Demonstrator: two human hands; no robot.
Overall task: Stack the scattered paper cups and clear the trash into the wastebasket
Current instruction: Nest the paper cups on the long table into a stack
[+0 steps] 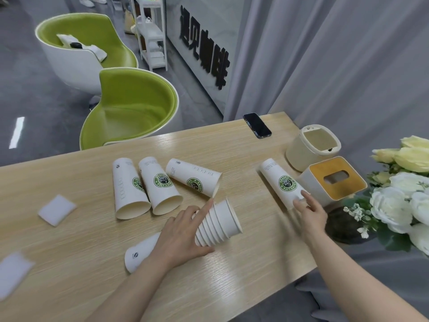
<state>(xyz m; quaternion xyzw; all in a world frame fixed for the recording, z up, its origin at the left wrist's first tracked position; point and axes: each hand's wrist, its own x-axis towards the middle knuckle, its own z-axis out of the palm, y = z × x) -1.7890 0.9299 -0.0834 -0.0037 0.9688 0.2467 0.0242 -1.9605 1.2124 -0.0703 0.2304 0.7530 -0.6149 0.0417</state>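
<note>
A stack of nested white paper cups (218, 225) lies on its side on the wooden table (232, 275). My left hand (183, 235) rests over the stack, fingers wrapped on it, index finger pointing up. Three single cups with green logos lie side by side behind it: one (128, 189), a second (160, 185), a third (193, 177). Another cup (282, 181) lies to the right, and my right hand (310, 211) touches its open end with straight fingers. A cream wastebasket (312, 147) stands open at the back right. Two white paper scraps (56, 210) (12, 273) lie at the left.
A tissue box (334, 180) with a wooden top stands beside the wastebasket. A black phone (257, 125) lies near the far table edge. White and yellow flowers (404, 189) stand at the right. Two green chairs (132, 108) are beyond the table.
</note>
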